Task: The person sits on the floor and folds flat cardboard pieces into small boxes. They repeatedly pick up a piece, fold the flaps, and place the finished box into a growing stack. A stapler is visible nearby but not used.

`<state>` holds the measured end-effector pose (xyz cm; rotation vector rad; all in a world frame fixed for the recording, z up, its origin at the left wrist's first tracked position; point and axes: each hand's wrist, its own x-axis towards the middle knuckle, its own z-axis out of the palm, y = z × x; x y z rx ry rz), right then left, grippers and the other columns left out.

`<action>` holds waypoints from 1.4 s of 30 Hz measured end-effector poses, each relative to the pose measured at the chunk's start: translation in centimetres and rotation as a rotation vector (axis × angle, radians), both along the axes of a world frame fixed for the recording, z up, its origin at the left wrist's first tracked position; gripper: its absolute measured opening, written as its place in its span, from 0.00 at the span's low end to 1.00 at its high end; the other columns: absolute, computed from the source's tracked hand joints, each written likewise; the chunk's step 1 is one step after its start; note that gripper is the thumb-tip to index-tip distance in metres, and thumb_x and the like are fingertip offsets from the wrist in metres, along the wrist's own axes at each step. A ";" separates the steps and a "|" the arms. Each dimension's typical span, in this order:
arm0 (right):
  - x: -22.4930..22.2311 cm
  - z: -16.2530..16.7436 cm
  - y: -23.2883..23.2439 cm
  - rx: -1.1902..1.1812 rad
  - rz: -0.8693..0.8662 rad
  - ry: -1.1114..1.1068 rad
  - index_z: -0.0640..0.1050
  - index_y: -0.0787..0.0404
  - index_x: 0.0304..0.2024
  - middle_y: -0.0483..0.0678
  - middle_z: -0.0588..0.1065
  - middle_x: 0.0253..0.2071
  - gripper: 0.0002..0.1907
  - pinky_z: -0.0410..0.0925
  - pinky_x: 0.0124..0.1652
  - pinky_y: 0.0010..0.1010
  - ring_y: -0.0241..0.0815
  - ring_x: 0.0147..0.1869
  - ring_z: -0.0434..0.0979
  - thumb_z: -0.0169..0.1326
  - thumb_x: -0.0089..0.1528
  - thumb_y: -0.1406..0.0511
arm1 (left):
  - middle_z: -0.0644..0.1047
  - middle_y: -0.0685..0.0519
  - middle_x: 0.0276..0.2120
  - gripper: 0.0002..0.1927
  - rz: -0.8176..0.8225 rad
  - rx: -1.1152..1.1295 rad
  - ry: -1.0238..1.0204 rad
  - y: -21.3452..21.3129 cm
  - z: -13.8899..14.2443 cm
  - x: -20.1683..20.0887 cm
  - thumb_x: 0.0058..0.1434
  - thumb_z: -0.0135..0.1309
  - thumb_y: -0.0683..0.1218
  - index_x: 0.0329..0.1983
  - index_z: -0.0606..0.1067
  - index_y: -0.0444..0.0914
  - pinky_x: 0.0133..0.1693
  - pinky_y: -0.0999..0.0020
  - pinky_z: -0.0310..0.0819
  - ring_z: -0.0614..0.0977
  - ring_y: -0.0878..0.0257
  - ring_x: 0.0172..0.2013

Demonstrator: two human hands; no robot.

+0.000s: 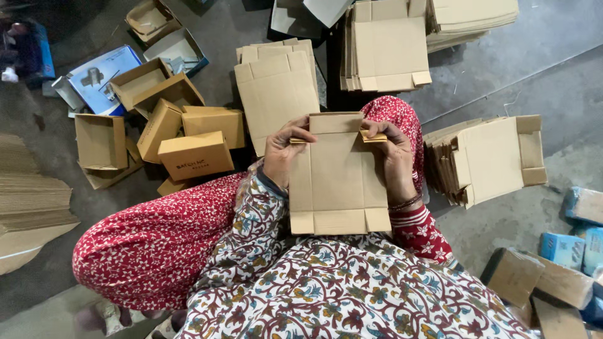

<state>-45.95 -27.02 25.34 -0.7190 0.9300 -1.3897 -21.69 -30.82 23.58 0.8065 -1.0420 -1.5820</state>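
Cardboard box blank (336,179), flat and unfolded, sits upright at the centre of the frame over the person's lap. Left hand (282,154) pinches its upper left flap; right hand (392,157) pinches the upper right flap. Stacks of flat blanks (487,160) lie at right, folded boxes (188,138) on the floor at left.

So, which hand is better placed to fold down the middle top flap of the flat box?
Probably the left hand: its thumb reaches further in along the top edge of the flat cardboard box. The right hand pinches the folded corner flap at the outer edge.
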 end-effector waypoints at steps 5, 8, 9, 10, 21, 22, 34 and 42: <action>1.0 0.8 -0.2 -0.274 0.102 1.054 0.82 0.67 0.42 0.55 0.77 0.51 0.21 0.70 0.60 0.37 0.50 0.60 0.78 0.43 0.55 0.83 | 0.73 0.53 0.59 0.22 0.015 -0.238 -0.502 1.4 2.0 -2.2 0.49 0.50 0.25 0.37 0.84 0.39 0.55 0.63 0.80 0.78 0.58 0.58; 2.3 1.4 -0.5 -0.179 0.081 1.101 0.78 0.68 0.48 0.56 0.73 0.54 0.16 0.73 0.53 0.31 0.50 0.54 0.79 0.48 0.60 0.81 | 0.73 0.54 0.56 0.20 0.094 -0.383 -0.589 2.2 2.7 -3.6 0.53 0.52 0.25 0.37 0.83 0.41 0.58 0.65 0.78 0.80 0.60 0.57; 2.4 1.6 -0.5 -0.189 0.082 1.066 0.77 0.67 0.49 0.55 0.73 0.56 0.19 0.73 0.55 0.31 0.49 0.57 0.78 0.46 0.58 0.82 | 0.74 0.55 0.55 0.20 0.112 -0.390 -0.574 2.2 2.9 -3.7 0.56 0.52 0.25 0.36 0.82 0.42 0.59 0.66 0.78 0.81 0.61 0.56; 2.5 1.8 -0.4 -0.202 0.078 1.033 0.77 0.66 0.49 0.53 0.73 0.58 0.22 0.73 0.58 0.30 0.48 0.60 0.78 0.44 0.56 0.83 | 0.75 0.55 0.55 0.19 0.113 -0.370 -0.519 1.9 2.9 -3.8 0.56 0.51 0.25 0.37 0.82 0.41 0.61 0.65 0.77 0.80 0.60 0.58; -6.0 -1.0 5.8 -0.184 -0.376 0.515 0.58 0.58 0.76 0.50 0.61 0.75 0.40 0.52 0.78 0.36 0.46 0.80 0.57 0.48 0.63 0.83 | 0.63 0.51 0.72 0.33 -0.278 -0.034 0.017 -1.2 3.2 -2.9 0.63 0.48 0.32 0.71 0.62 0.41 0.68 0.60 0.63 0.66 0.58 0.71; -8.4 -1.5 6.8 -0.190 -0.480 0.487 0.57 0.58 0.76 0.50 0.62 0.75 0.40 0.55 0.78 0.35 0.45 0.79 0.59 0.49 0.63 0.82 | 0.64 0.50 0.72 0.29 -0.279 -0.007 0.004 -1.3 3.4 -2.8 0.65 0.48 0.33 0.70 0.63 0.40 0.68 0.59 0.64 0.67 0.57 0.70; -24.4 -10.5 11.8 0.341 -1.066 0.983 0.49 0.67 0.75 0.60 0.66 0.70 0.45 0.62 0.69 0.38 0.53 0.72 0.69 0.58 0.62 0.69 | 0.72 0.48 0.64 0.17 -0.069 0.025 -0.096 -1.9 -0.3 2.9 0.70 0.50 0.35 0.61 0.70 0.35 0.59 0.63 0.75 0.76 0.59 0.60; -26.0 -8.2 13.1 0.738 -0.636 1.388 0.47 0.76 0.73 0.73 0.70 0.60 0.56 0.65 0.62 0.48 0.68 0.65 0.71 0.64 0.65 0.48 | 0.74 0.50 0.60 0.22 0.131 -0.096 -0.500 -3.5 -4.7 8.6 0.66 0.51 0.31 0.62 0.70 0.37 0.59 0.65 0.74 0.76 0.58 0.59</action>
